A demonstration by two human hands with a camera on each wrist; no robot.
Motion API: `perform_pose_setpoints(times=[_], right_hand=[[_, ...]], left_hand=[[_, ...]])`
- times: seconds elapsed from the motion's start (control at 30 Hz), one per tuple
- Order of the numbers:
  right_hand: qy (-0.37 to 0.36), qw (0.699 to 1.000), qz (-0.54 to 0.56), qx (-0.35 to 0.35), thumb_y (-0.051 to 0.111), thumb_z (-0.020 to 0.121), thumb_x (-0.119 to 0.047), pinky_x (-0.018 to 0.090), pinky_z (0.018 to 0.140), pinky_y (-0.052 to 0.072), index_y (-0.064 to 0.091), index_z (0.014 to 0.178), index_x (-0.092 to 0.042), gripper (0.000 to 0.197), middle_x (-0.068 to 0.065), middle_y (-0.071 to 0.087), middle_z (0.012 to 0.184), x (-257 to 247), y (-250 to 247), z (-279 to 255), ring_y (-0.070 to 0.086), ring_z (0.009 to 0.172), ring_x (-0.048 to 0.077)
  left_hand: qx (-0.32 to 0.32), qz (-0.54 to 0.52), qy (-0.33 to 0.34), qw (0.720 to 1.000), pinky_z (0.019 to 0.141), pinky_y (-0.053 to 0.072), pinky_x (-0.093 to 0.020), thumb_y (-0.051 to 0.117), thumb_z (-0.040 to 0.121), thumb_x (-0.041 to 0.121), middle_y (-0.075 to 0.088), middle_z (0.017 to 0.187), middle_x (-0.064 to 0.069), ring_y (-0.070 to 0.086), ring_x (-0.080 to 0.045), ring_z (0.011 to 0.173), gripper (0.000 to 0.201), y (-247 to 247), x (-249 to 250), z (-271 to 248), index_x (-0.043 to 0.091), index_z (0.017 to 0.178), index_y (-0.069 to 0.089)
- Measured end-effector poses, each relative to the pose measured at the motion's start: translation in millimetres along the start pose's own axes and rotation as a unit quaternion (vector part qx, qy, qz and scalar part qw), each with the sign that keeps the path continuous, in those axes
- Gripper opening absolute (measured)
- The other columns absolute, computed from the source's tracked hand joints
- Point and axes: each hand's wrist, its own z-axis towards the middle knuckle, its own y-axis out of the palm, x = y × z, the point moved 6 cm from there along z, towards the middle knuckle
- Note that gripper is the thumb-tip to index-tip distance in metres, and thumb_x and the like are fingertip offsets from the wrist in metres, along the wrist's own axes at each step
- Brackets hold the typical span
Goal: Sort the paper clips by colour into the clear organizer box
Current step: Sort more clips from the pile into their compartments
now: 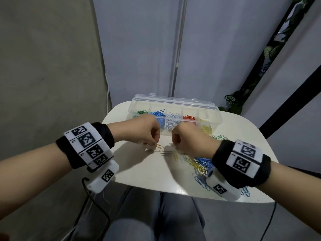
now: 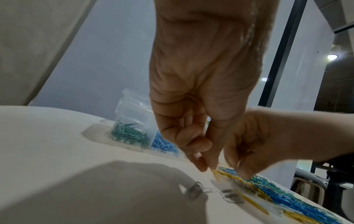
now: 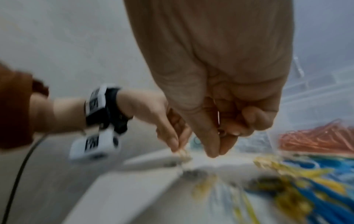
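Small cream table with rounded corners, set against grey curtain panels; grey trousers show under the near edge.

Near right: the unsorted pile of clips, mostly blue and yellow, spreads from mid-table to the near right edge, partly hidden by the right wrist. A few loose clips, grey or white, lie just left of it.

Middle: both hands low over the table, close together but apart. Left hand has fingers curled, thumb and forefinger pinching a yellow clip by one end, the clip at or just above the surface. Right hand is also curled with thumb and fingertips drawn together. Its wrist view is blurred, and I cannot tell whether it holds a clip.

Far: the box, lid open and leaning back, stands across the far edge. Compartments left to right: green, blue, white, red, yellow; all partly filled.

Handling, my judgement: clips are light, stiff wire, coated and a bit slick, lying flat and prone to hooking into neighbours. Best taken by one looped end with the fingertips, lifted clear of the tangle, and shaken free if another trails along.
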Motion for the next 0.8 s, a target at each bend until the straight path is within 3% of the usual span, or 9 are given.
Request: perform_pose_setpoints(times=[0.07,0.17,0.23,0.3,0.47,0.57,0.67,0.8], right_hand=[[0.023,0.996,0.074,0.050,0.068,0.072,0.005,0.011,0.051,0.034,0.066,0.065,-0.011,0.018,-0.011,0.054,0.058,8,-24,4,0.047,0.055,-0.001],[0.066,0.980,0.126,0.136,0.072,0.071,0.006,0.004,0.044,0.035,0.069,0.068,-0.005,0.012,-0.008,0.057,0.055,22,-61,17,0.048,0.051,-0.002],[0.093,0.974,0.141,0.152,0.075,0.071,0.005,0.004,0.042,0.034,0.068,0.069,-0.004,0.011,-0.006,0.056,0.055,31,-72,28,0.047,0.048,-0.002],[0.109,0.971,0.162,0.140,0.079,0.070,0.000,0.011,0.045,0.038,0.069,0.071,-0.005,0.011,-0.003,0.057,0.057,38,-72,37,0.047,0.045,-0.001],[0.120,0.944,0.266,0.156,0.080,0.073,-0.011,0.015,0.048,0.038,0.074,0.083,-0.006,0.013,-0.001,0.063,0.065,45,-74,34,0.050,0.052,0.003],[0.104,0.926,0.353,0.088,0.080,0.072,-0.009,0.008,0.044,0.035,0.075,0.086,-0.005,0.015,-0.003,0.064,0.060,37,-65,19,0.049,0.048,-0.002],[0.081,0.906,0.413,0.030,0.080,0.069,-0.001,0.009,0.046,0.036,0.073,0.090,0.004,0.023,0.005,0.065,0.064,30,-53,5,0.050,0.048,0.000],[0.105,0.902,0.409,0.088,0.077,0.070,0.005,0.013,0.042,0.037,0.071,0.082,0.007,0.013,-0.001,0.064,0.051,43,-62,-7,0.047,0.042,0.001]], left_hand=[[0.007,-0.019,0.006,1.000,0.049,0.042,-0.019,0.075,0.072,0.003,0.067,0.060,-0.002,0.053,-0.004,0.045,0.007,-1,-2,-1,0.007,0.072,0.069],[0.022,-0.051,0.014,0.998,0.047,0.040,-0.014,0.073,0.074,0.001,0.066,0.060,-0.001,0.052,-0.004,0.045,0.009,-4,-3,-1,0.009,0.072,0.070],[0.042,-0.075,0.015,0.996,0.046,0.039,-0.012,0.072,0.076,0.000,0.064,0.058,0.002,0.051,-0.004,0.045,0.012,-8,-3,-1,0.011,0.072,0.070],[0.063,-0.094,0.013,0.993,0.046,0.039,-0.012,0.073,0.076,0.001,0.064,0.059,0.002,0.052,-0.004,0.045,0.011,-11,-2,-2,0.011,0.073,0.070],[0.126,-0.188,0.028,0.974,0.048,0.042,-0.016,0.073,0.077,-0.002,0.062,0.065,-0.008,0.052,-0.010,0.048,0.012,-20,2,-5,0.005,0.078,0.064],[0.171,-0.245,0.067,0.952,0.048,0.041,-0.017,0.074,0.078,-0.001,0.058,0.064,-0.003,0.050,-0.010,0.049,0.018,-24,11,-5,0.009,0.078,0.059],[0.218,-0.270,0.109,0.932,0.052,0.042,-0.017,0.073,0.079,-0.001,0.058,0.067,-0.002,0.052,-0.010,0.057,0.019,-28,26,-3,0.009,0.080,0.057],[0.242,-0.264,0.119,0.926,0.054,0.045,-0.024,0.076,0.078,0.009,0.061,0.072,-0.003,0.054,-0.013,0.059,0.019,-27,43,2,0.009,0.086,0.059]])
